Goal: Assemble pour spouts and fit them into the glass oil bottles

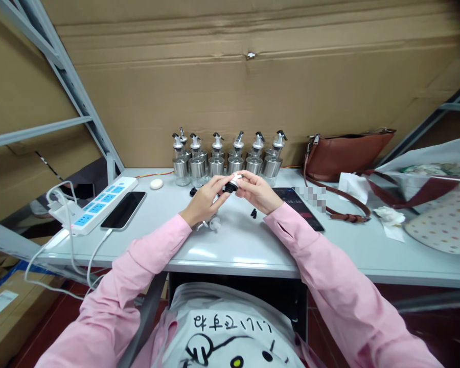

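Grey desk (233, 250): the work surface, reaching across the whole view below a cardboard backing.
Pink-sleeved arms (153, 245): both reach forward over the front edge and angle inward until the hands meet above the middle of the desk.
Brown handbag (347, 153): at the back, right of the bottles.
Oil bottles (235, 162): glass with steel sleeves, a front row of six with others partly hidden behind, beyond the hands.
Left hand (205, 201): fingers together and bent, thumb and fingertips closed on the pourer top's black end; back of the hand upward.
Right hand (258, 191): thumb and index finger pinched on the white spout end, the other fingers curled in; wrist angled toward the left hand.
Pourer top (233, 185): between both sets of fingertips, tilted, raised over the desk.
Clear plastic parts (214, 224): on the desk, just beside the left wrist.
Small black pieces (254, 213): on the desk, near the right hand.
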Demonstrator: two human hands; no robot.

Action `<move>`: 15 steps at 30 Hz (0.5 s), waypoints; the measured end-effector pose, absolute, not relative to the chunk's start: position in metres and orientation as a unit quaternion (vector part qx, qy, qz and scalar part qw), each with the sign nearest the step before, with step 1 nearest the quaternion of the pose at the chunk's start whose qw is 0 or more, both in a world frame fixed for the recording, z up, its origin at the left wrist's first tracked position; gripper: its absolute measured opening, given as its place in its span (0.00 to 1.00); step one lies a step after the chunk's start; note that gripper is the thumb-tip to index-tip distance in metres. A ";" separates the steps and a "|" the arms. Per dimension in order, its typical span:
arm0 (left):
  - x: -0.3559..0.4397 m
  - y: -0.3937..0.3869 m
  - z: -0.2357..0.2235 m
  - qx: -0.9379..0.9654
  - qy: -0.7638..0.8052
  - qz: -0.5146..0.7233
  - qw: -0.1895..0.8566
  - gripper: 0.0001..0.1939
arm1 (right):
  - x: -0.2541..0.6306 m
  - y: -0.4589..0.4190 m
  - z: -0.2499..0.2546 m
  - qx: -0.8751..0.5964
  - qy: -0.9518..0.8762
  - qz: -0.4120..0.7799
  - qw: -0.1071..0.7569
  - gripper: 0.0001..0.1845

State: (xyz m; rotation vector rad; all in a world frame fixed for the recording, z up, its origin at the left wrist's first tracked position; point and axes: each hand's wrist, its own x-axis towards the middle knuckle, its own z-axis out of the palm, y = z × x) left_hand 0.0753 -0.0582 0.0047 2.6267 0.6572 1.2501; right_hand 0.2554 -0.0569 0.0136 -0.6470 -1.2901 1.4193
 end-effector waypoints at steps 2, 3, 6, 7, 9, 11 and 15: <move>0.074 -0.057 0.005 0.884 0.222 0.406 0.064 0.22 | 0.256 -0.054 0.011 -0.288 -0.550 0.558 0.550 0.19; 0.074 -0.057 0.006 0.886 0.223 0.402 0.056 0.22 | 0.257 -0.054 0.011 -0.296 -0.564 0.541 0.550 0.19; 0.072 -0.055 0.005 0.889 0.222 0.399 0.030 0.23 | 0.258 -0.053 0.009 -0.325 -0.618 0.499 0.514 0.17; 0.072 -0.054 0.005 0.890 0.222 0.399 0.021 0.23 | 0.258 -0.053 0.010 -0.337 -0.631 0.487 0.500 0.17; 0.071 -0.053 0.003 0.891 0.224 0.394 0.001 0.22 | 0.258 -0.055 0.010 -0.357 -0.649 0.467 0.482 0.16; 0.071 -0.052 0.002 0.894 0.229 0.384 -0.020 0.22 | 0.258 -0.057 0.012 -0.362 -0.665 0.454 0.470 0.16; 0.072 -0.053 0.001 0.899 0.244 0.362 -0.038 0.21 | 0.258 -0.059 0.013 -0.325 -0.691 0.476 0.436 0.17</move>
